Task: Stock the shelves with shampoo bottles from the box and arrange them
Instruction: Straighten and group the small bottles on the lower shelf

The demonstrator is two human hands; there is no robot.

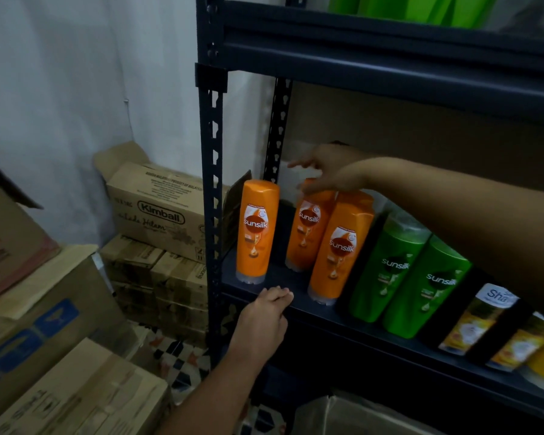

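Both hands loose: right hand (330,171) touches rear orange bottle (308,227), left hand (264,318) rests on shelf edge (343,318).

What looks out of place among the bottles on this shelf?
The leftmost orange bottle stands alone, with a gap between it and the other orange bottles, which are packed together. The right hand is on the top of the rear one. Nothing looks spilled or damaged.
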